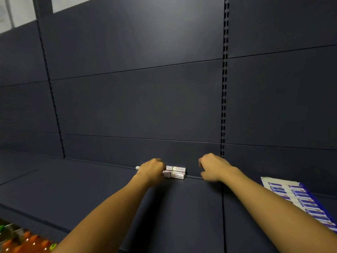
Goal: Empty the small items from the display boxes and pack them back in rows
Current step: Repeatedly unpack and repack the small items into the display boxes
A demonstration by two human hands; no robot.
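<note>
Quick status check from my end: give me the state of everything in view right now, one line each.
Left hand: at the left end of the small white boxes, fingers curled; grip hidden.
Right hand: fingers loosely curled, holding nothing, apart from the boxes.
Small white boxes: stacked two high against the back panel.
Display box: lying on the shelf at right, blue-and-white packs in rows.
Bottles: orange, lower left, upright.

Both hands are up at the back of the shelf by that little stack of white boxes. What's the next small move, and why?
Probably bring the right hand in against the right end of the small white boxes. The left hand is already at their left end, while the right hand sits apart from them, curled and apparently holding nothing. Closing that gap would let both hands square or lift the stack, which sits against the shelf's back panel.
</note>
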